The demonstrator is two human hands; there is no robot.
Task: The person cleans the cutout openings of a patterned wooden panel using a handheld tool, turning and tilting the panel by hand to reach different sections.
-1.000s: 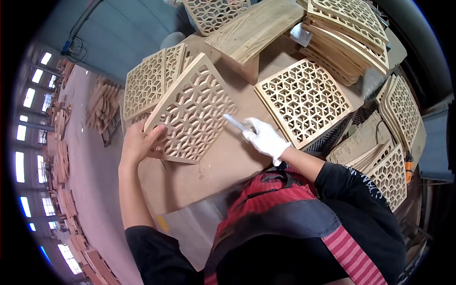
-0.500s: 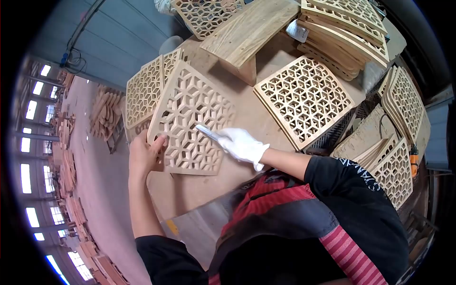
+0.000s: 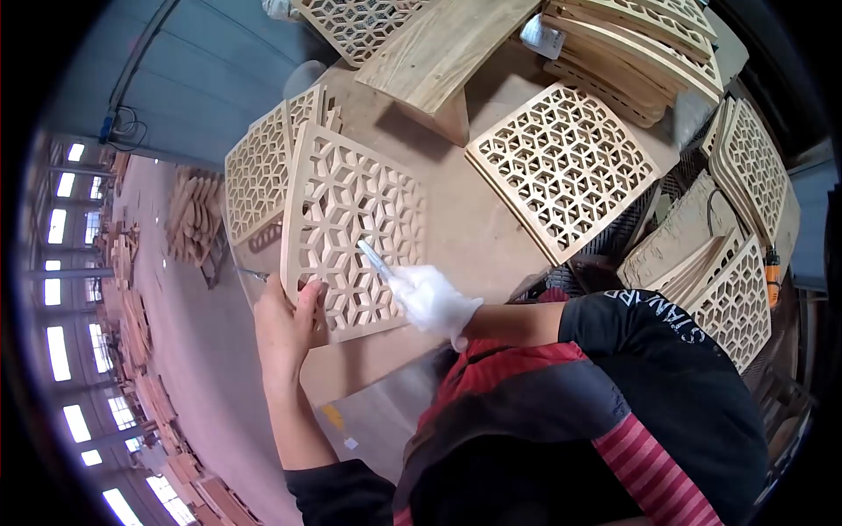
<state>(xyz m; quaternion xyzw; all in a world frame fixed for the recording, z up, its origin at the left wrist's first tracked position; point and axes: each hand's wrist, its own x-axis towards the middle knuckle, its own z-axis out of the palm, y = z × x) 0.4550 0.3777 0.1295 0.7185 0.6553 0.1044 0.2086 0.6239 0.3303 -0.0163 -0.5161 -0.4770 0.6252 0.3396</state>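
My left hand (image 3: 285, 324) grips the panel (image 3: 360, 228) by its lower left edge, tilted above the counter (image 3: 452, 219); right of it, my gloved right hand (image 3: 430, 302) pinches a thin tool (image 3: 375, 260) against the lattice.

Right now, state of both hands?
Left hand: bare, closed on the edge of the lattice panel.
Right hand: white-gloved, closed on a slim tool over that panel.

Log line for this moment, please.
left hand: bare, gripping lattice panel | right hand: gloved, holding slim tool at panel face | panel: held tilted | lattice stack: apart from panel
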